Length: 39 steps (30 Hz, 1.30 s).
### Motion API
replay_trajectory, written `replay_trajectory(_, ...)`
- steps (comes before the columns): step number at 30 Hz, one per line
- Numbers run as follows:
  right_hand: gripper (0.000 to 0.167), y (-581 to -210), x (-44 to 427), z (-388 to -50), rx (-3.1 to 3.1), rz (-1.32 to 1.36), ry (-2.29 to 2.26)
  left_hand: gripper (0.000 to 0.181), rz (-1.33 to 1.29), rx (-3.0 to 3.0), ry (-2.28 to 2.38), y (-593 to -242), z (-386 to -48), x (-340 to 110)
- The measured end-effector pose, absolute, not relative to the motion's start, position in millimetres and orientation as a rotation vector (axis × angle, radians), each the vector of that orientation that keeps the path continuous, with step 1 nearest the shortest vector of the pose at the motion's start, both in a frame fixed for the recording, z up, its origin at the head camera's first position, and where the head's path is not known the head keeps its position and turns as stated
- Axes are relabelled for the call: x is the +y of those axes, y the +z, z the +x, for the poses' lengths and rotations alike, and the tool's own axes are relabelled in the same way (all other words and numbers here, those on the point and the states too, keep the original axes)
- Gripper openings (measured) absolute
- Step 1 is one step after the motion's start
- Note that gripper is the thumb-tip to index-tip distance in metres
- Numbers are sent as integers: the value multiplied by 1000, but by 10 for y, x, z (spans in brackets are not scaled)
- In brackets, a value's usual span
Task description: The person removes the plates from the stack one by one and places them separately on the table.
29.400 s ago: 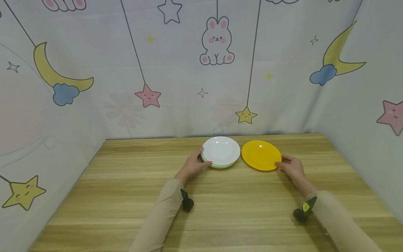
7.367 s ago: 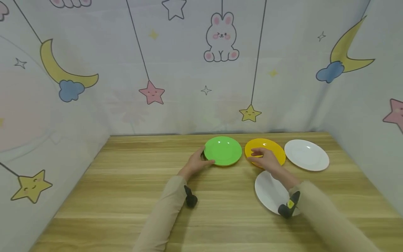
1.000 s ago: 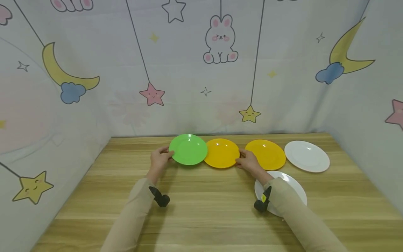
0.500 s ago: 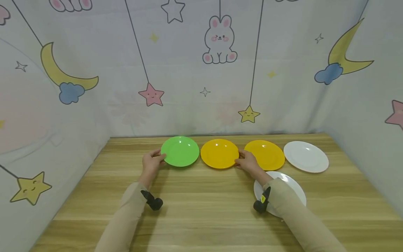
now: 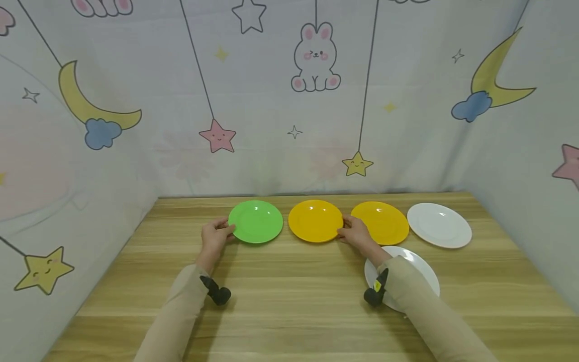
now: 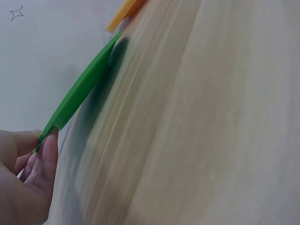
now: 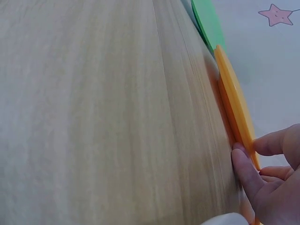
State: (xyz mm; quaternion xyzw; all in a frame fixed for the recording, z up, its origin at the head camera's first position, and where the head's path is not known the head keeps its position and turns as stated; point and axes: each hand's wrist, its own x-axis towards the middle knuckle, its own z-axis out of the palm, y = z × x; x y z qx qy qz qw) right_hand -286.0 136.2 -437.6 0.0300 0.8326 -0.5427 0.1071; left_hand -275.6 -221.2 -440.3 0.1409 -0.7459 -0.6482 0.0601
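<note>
The left hand pinches the left rim of a green plate. In the left wrist view, thumb and fingers of that hand hold the near edge of the green plate, with a shadow beneath it on the wood. The right hand pinches the right rim of a yellow plate at the middle of the row. The right wrist view shows thumb and fingers of this hand on the edge of the yellow plate.
A second yellow plate lies just right of the right hand, with a white plate beyond it. Another white plate lies nearer, partly under the right forearm. A patterned cloth hangs behind the wooden table.
The left hand has carried the green plate left and then lower, off its overlap with the middle yellow plate. The right hand has stayed on the yellow plate's rim.
</note>
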Motion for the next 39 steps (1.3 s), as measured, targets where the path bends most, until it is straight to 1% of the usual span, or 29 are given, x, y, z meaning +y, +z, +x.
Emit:
replay_trajectory(13, 56, -4335, 1350, -2835, 2455, 97, -1582, 42, 439, -2330, -1940, -4429, -2759, -2205)
replay_trajectory(22, 57, -4329, 1349, -2832, 2456, 105, -1581, 39, 415, -2424, -1843, -4467, -2784, -2234)
replay_trajectory(39, 56, -4349, 1349, -2826, 2470, 97, -1576, 41, 382, -2550, -1663, -4542, -2799, -2268)
